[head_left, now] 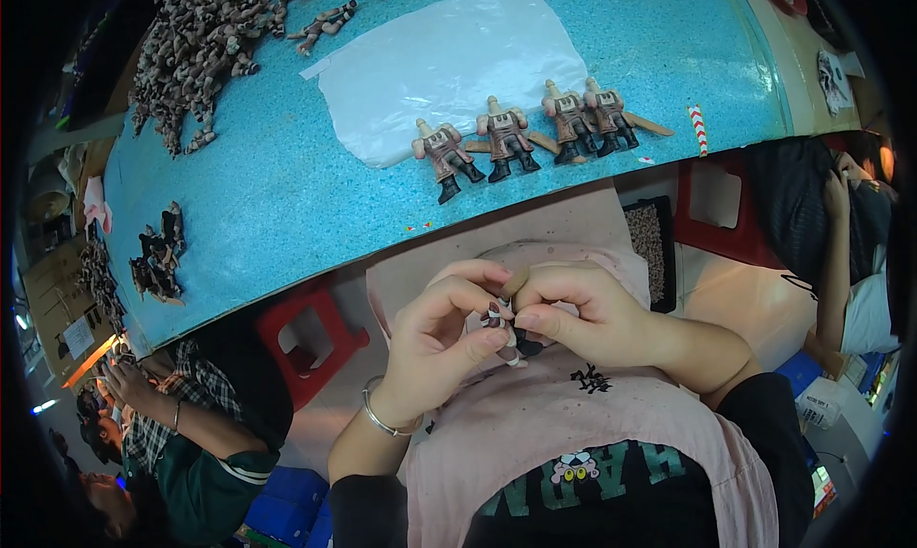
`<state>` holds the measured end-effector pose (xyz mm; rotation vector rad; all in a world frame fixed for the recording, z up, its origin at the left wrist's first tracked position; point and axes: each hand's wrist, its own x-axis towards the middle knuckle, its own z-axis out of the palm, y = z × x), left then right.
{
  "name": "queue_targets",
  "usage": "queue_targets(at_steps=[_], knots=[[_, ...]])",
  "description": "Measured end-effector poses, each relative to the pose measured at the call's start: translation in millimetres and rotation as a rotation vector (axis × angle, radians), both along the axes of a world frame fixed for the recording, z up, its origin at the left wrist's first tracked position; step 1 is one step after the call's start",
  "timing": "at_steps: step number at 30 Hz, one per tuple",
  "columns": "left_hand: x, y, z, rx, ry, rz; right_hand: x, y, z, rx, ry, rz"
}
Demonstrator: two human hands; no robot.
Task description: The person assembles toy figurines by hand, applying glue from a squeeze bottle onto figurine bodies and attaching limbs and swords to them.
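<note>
Left hand pinching small brown-and-white figure between thumb and fingers over pink cloth on lap, right hand curled against its right side, exact grip partly hidden so can't tell, black scraps near right, four painted figures far on blue table.
</note>
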<state>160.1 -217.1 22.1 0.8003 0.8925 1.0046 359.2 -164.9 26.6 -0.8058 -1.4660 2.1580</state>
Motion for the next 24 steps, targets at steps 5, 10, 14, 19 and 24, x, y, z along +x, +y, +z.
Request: queue_targets(at_steps=[5,10,14,19,24], knots=[[18.2,-7.1,-4.0,0.046,-0.03,0.29,-8.4,-4.1,-5.9,0.143,-0.034,-0.066],[17.0,-4.9,5.6,-0.054,0.153,0.28,-10.3,-0.5,-2.0,0.402,-0.022,-0.163],[0.8,1.5,-1.6,0.06,0.033,0.007,-4.8,-3.0,1.9,0.336,-0.065,-0.121],[-0.5,1.9,-5.1,0.04,0.02,0.002,-9.6,1.0,5.6,0.396,-0.06,-0.173],[4.1,3.6,-11.0,0.17,0.108,0.04,-9.6,2.7,-0.5,0.559,-0.071,-0.134]])
